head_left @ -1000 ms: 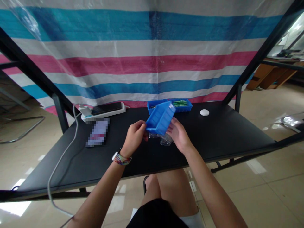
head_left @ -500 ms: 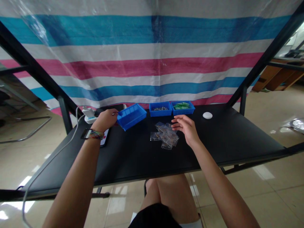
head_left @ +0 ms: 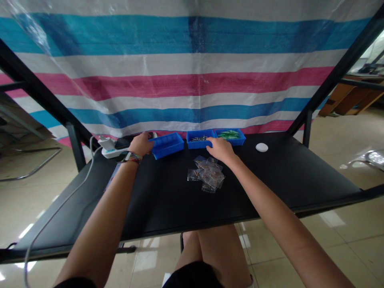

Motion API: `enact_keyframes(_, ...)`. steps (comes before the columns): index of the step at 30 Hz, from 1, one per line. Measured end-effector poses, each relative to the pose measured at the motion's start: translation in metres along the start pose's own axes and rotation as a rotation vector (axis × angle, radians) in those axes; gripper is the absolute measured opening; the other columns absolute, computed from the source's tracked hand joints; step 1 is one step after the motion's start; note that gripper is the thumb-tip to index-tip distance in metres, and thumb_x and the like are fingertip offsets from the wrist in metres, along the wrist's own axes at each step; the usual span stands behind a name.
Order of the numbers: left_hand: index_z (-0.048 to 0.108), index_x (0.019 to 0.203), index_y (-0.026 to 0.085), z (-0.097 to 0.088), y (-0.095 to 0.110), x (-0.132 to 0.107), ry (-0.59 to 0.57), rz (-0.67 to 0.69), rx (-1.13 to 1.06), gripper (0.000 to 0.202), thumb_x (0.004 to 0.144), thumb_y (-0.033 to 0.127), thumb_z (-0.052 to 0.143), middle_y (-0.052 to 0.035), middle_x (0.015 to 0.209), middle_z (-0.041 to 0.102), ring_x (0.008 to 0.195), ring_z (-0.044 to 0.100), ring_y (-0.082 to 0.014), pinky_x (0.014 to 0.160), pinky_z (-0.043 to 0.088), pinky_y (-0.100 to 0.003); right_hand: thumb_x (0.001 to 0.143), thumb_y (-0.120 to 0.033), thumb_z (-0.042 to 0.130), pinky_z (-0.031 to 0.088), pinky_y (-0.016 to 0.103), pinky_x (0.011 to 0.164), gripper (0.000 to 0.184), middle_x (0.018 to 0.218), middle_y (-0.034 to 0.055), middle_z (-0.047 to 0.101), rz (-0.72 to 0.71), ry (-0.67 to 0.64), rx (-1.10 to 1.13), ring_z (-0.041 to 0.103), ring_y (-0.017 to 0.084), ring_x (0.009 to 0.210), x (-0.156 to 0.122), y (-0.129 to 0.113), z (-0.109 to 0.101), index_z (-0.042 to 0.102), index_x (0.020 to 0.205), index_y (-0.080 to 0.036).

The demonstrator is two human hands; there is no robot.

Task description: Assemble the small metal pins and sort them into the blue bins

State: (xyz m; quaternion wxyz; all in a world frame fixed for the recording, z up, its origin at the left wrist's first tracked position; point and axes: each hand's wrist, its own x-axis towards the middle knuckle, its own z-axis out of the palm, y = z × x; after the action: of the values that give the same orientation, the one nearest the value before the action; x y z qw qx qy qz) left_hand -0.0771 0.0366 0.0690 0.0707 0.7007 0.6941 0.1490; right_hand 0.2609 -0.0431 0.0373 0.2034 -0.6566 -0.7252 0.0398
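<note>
On the left hand's (head_left: 142, 144) wrist sits a watch (head_left: 128, 156) with a woven, multicoloured strap (head_left: 136, 158). Below the watch, a black sleeve (head_left: 76, 283); further right below it, black clothing (head_left: 196, 276).

No readable text or labels.

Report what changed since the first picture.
The left blue box, then tilted between both hands, moved left and levelled; the left hand is at its left end. The right hand released it, now at the middle box. Clear packets are uncovered. The right box and white disc stayed.
</note>
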Motion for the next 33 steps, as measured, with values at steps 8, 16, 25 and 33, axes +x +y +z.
enact_keyframes(8,0.062,0.144,0.011,0.017,0.004,-0.021,0.007,0.147,-0.271,0.072,0.079,0.042,0.071,-0.0148,0.123,0.077,0.114,0.073,-0.0322,0.098,0.056,-0.037,0.108,-0.028,0.052,0.055,0.039,0.085,0.028,0.101,0.0219,0.079,-0.044,0.038,-0.172,0.077,0.033,0.096,0.009,-0.007,0.008,0.075,0.115,-0.015)
enact_keyframes(16,0.081,0.112,0.016,0.031,0.004,-0.029,-0.002,0.303,-0.251,0.042,0.076,0.037,0.075,-0.0142,0.111,0.078,0.110,0.074,-0.0343,0.104,0.056,-0.043,0.106,-0.031,0.055,0.050,0.035,0.082,0.028,0.097,0.0135,0.080,-0.030,0.139,-0.023,0.075,0.029,0.091,0.000,0.002,-0.006,0.077,0.119,-0.019)
enact_keyframes(25,0.077,0.114,0.015,0.049,0.014,-0.026,0.101,0.358,-0.249,0.035,0.085,0.021,0.059,-0.0180,0.145,0.065,0.150,0.049,-0.0351,0.124,0.041,-0.050,0.101,-0.033,0.061,0.047,0.033,0.076,0.022,0.072,0.0047,0.072,-0.094,0.249,0.154,0.069,0.024,0.069,-0.059,0.026,-0.034,0.079,0.104,-0.021)
enact_keyframes(33,0.077,0.109,0.016,0.059,0.013,-0.024,0.138,0.364,-0.278,0.029,0.088,0.023,0.059,-0.0163,0.151,0.060,0.148,0.051,-0.0350,0.125,0.041,-0.052,0.097,-0.041,0.059,0.050,0.036,0.075,0.027,0.073,0.0061,0.073,-0.004,0.274,0.189,0.069,0.025,0.068,-0.120,0.050,-0.042,0.078,0.103,-0.023)
